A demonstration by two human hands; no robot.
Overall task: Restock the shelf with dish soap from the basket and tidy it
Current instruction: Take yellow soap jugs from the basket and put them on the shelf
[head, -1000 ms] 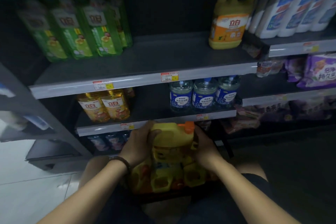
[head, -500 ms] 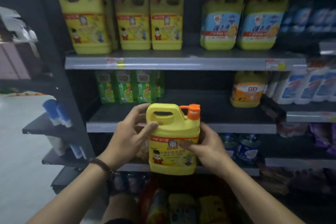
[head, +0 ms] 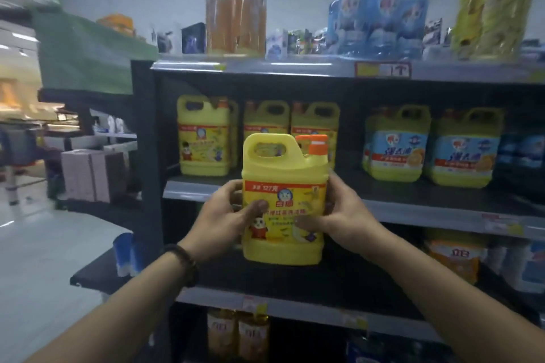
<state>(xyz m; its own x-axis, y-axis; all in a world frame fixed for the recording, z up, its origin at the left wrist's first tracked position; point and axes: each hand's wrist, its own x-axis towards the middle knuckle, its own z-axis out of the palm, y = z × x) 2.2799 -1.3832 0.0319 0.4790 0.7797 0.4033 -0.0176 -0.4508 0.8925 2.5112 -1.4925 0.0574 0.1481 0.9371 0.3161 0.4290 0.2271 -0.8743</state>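
Note:
I hold a yellow dish soap jug with an orange cap upright in front of the shelving. My left hand grips its left side, thumb across the label. My right hand grips its right side, fingers on the label's lower right. The jug hangs in the air before the shelf that carries matching yellow jugs, several of them, at left and centre. The basket is out of view.
Yellow jugs with blue labels stand to the right on the same shelf. The top shelf bears orange bottles, blue bottles and yellow bottles. Lower shelves hold orange jugs and amber bottles. Open floor lies left.
Both hands lifted the jug out of the basket and up to the level of the yellow-jug shelf. My view rose from the lower shelves to the upper ones.

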